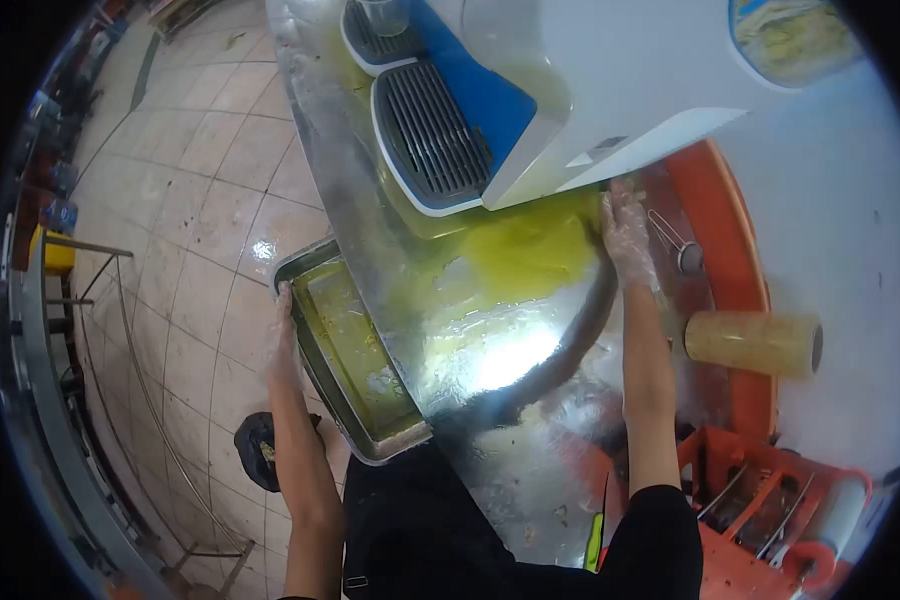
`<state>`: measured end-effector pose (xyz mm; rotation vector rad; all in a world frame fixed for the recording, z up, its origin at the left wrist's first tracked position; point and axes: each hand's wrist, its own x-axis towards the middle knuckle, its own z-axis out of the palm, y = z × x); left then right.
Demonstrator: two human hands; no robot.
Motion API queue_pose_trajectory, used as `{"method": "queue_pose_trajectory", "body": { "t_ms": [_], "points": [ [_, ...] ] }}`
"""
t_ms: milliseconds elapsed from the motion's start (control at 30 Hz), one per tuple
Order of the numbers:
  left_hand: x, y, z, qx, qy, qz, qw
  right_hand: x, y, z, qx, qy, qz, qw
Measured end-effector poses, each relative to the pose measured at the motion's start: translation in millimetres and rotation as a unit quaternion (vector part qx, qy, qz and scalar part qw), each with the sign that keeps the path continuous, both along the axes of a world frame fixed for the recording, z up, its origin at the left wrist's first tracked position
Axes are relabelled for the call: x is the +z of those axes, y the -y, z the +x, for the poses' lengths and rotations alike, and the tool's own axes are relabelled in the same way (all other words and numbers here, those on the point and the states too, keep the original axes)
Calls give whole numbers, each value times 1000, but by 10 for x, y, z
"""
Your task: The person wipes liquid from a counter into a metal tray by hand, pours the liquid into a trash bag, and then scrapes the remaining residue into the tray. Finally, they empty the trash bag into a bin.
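Counter [320,130] of metal slants from the upper left of the frame to the lower centre, its middle wet with yellow-green liquid [530,245]. The white machine [630,60] stands at the upper centre, its ribbed grilles facing the left edge, perhaps so that drips fall through them. Left of centre, the tray [320,380] sits along the counter's edge; that closeness seems meant to leave little gap for liquid to slip through (some already lies inside it). The red frame [760,480] fills the lower right, and above it the roll [750,343] lies on its side across the orange rim [735,230]. The left hand [282,335] grips the tray's outer side, fingers at the rim, probably to steady it against the edge. The right hand [627,235] reaches to the machine's base with fingers extended, unclenched; whether it touches the metal or holds anything small, I cannot tell. Just right of it is the small strainer [688,258]; at the lower centre, the green handle [595,540] lies near the right sleeve [660,530].
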<state>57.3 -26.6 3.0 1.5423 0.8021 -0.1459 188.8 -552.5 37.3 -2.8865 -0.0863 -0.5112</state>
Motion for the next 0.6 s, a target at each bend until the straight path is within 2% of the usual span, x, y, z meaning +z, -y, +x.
{"method": "queue_pose_trajectory", "body": {
  "t_ms": [67, 100, 167, 200, 267, 333, 400, 467, 500, 533, 567, 600],
  "points": [
    [34, -26, -29, 3, -39, 8, 999, 128, -326, 54, -48, -167, 19, 985],
    [-29, -93, -28, 3, -43, 13, 999, -44, -434, 28, -7, -122, 37, 992],
    [-287, -205, 10, 36, -137, -23, 990, -86, -722, 65, -8, -154, 43, 987],
    [-354, -197, 10, 36, -133, -22, 990, -107, -826, 74, -8, -150, 44, 988],
    [-410, -228, 21, 10, -107, -65, 992, -181, -1036, 71, 105, -185, 27, 977],
    [-324, -135, 53, 35, -106, -53, 992, -83, -1330, -50, 93, -145, 53, 984],
    [-395, -136, 48, 5, -55, -147, 988, -18, -1501, -209, 75, -107, 71, 989],
    [-346, -112, 73, -8, -38, -120, 992, -21, -1621, -316, 96, -58, 122, 986],
    [-310, -92, 77, -16, -26, -92, 995, -80, -1680, -394, 104, -6, 66, 992],
    [-297, -76, 79, -22, -23, -95, 995, -389, -1700, -459, 140, 48, -193, 970],
    [-294, -52, 70, -15, -16, -92, 995, -651, -1732, -543, 165, 93, -438, 879],
    [-290, -40, 64, -7, -7, -90, 996, -414, -1942, -699, 193, -2, -130, 972]
  ]
}}
